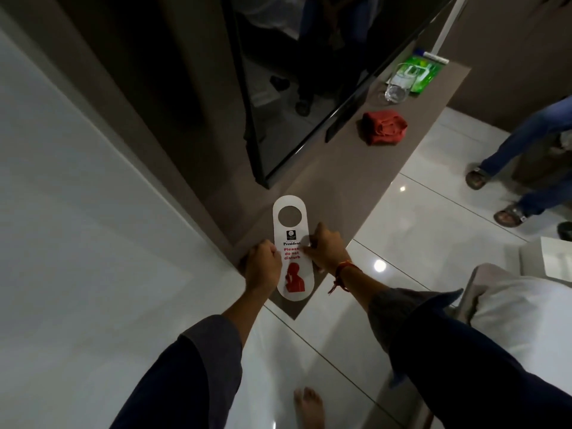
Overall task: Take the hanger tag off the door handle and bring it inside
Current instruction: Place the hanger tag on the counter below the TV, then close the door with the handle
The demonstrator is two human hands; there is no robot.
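Observation:
The white hanger tag [292, 233], with a round hole at its far end and red "Please do not disturb" print, lies flat on the near end of a brown counter [334, 181]. My left hand [263, 264] grips its left edge at mid-length. On the right edge, my right hand [328, 246] pinches the tag with thumb and fingers. No door handle is in view.
Along the counter's left side stands a black TV screen [309, 103]. Farther down the counter lie a red folded cloth [383, 126], a drinking glass [397, 88] and a green packet [424, 72]. Another person's legs in sandals [507, 212] stand at the right on the glossy tiles.

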